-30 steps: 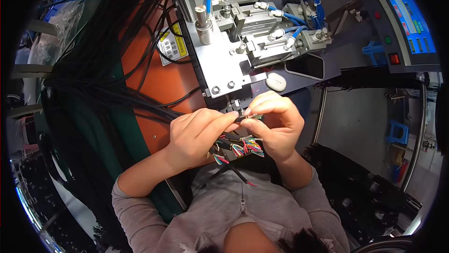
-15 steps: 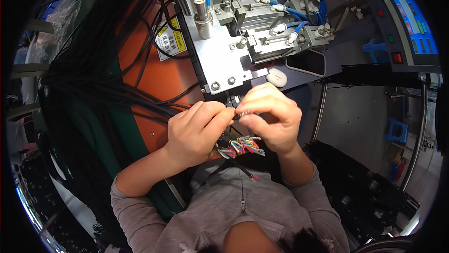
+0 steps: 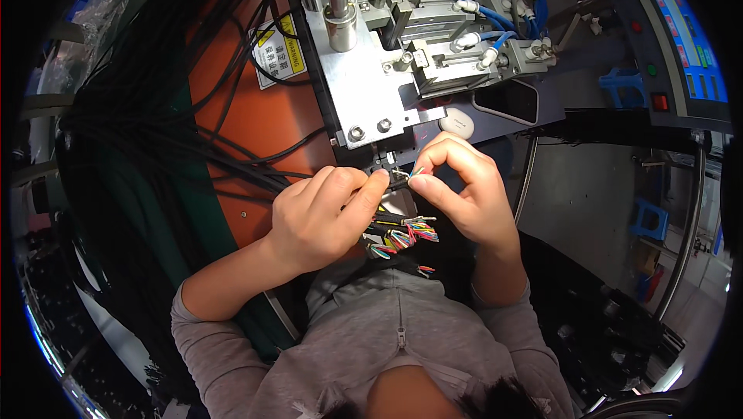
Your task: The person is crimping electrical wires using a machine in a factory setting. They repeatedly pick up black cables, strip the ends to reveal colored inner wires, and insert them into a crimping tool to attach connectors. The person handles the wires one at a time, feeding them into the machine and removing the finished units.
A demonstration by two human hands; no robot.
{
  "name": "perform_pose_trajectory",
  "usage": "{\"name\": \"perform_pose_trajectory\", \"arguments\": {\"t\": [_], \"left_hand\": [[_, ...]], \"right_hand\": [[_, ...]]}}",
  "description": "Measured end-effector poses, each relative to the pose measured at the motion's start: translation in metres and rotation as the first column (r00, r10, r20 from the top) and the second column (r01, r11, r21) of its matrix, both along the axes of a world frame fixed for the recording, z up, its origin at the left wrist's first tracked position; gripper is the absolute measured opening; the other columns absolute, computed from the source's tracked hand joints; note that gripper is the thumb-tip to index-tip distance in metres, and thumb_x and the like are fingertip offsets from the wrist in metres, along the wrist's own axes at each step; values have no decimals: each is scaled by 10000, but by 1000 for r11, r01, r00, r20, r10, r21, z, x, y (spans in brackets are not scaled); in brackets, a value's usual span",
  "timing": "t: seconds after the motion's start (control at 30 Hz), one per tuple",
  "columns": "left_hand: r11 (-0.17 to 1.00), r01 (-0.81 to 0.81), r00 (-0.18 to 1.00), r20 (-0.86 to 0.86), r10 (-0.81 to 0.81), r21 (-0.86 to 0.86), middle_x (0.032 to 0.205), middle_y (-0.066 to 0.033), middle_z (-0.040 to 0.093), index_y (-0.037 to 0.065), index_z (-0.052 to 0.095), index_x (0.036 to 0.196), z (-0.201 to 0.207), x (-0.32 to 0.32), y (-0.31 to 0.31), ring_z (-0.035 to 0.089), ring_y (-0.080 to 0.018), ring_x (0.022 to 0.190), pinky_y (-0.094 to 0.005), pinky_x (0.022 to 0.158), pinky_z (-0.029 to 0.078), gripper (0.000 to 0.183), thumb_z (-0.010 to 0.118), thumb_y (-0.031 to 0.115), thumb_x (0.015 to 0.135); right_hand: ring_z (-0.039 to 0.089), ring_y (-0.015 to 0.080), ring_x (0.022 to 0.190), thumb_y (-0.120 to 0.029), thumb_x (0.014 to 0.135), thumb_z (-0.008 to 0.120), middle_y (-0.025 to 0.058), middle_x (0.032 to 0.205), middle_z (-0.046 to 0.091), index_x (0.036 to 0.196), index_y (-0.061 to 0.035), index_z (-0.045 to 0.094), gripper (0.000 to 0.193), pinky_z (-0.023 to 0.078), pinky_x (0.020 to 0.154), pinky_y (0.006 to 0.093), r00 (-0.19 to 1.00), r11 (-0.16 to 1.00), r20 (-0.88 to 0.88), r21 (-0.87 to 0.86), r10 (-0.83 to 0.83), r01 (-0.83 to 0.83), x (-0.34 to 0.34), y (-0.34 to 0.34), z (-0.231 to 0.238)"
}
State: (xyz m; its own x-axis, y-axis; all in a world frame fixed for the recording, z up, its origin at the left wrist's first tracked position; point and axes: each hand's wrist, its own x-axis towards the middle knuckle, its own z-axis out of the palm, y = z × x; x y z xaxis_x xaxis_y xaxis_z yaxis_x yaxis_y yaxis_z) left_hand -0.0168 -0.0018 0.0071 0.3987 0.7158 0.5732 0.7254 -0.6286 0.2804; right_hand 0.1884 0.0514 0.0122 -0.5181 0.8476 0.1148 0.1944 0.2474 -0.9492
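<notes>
A black cable end (image 3: 398,184) with coloured wires (image 3: 418,172) fanning from it is held in the air between the two hands, just in front of the near edge of the machine's metal plate (image 3: 348,94). The left hand (image 3: 319,214) pinches the cable between thumb and forefinger; the right hand (image 3: 468,194) has thumb and forefinger pressed together on the wires, though how many they grip is hard to tell at this size. Half a second ago the right fingers covered most of these wires; now they sit a little farther from the left fingertips, and the wires show between. Below the hands hangs a bundle of other stripped cable ends (image 3: 402,237), and the lone end beneath it sits closer to the bundle than before. A white oval case (image 3: 457,123) and a phone (image 3: 505,102) lie near the front edge of the grey bench (image 3: 548,109). Black cables cross the orange surface (image 3: 251,136) left of the plate.
</notes>
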Motion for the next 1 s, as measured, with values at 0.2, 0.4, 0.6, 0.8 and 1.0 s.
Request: {"name": "perform_pose_trajectory", "arguments": {"t": [0.2, 0.4, 0.6, 0.8, 1.0], "left_hand": [[998, -7, 999, -48, 9, 56, 778, -48, 586, 24, 682, 1010, -4, 5, -1, 536, -134, 558, -248, 449, 415, 419, 676, 156, 613], [999, -55, 978, -202, 54, 4, 706, 10, 491, 122, 691, 1055, -8, 10, -3, 446, -86, 537, -201, 423, 357, 334, 638, 64, 730], [982, -178, 937, -317, 149, -65, 671, 6, 366, 130, 686, 1070, -2, 17, -3, 408, -94, 550, -222, 427, 352, 402, 634, 68, 676], [970, -219, 925, -338, 173, -105, 692, 7, 383, 135, 683, 1076, 0, 17, -7, 424, -93, 558, -225, 433, 362, 405, 630, 36, 687], [968, -234, 922, -338, 191, -94, 709, 6, 405, 155, 683, 1073, 1, 19, -5, 446, -89, 556, -232, 428, 363, 384, 630, 4, 724]], "right_hand": [[547, 97, 759, -50, 809, 673, 53, 811, 603, 809, 15, 613, 87, 430, 668, 236, 965, 956, -250, -293, -75, -1, 1, -4, -16], [596, 146, 710, -22, 772, 684, 85, 769, 645, 842, 25, 663, 87, 465, 633, 260, 989, 988, -8, 47, -149, 149, -5, -1, -30], [546, 253, 650, -19, 751, 657, 98, 691, 577, 738, -3, 607, 54, 434, 590, 346, 957, 922, 124, 326, -261, 209, -21, -1, -34], [515, 252, 642, -11, 741, 647, 92, 680, 553, 720, -4, 583, 68, 415, 588, 352, 964, 934, 143, 312, -225, 172, -20, -5, -36], [499, 250, 622, 2, 719, 646, 87, 677, 542, 700, -10, 568, 82, 403, 571, 347, 959, 900, 44, 360, -280, 246, -25, -3, -44]]}}
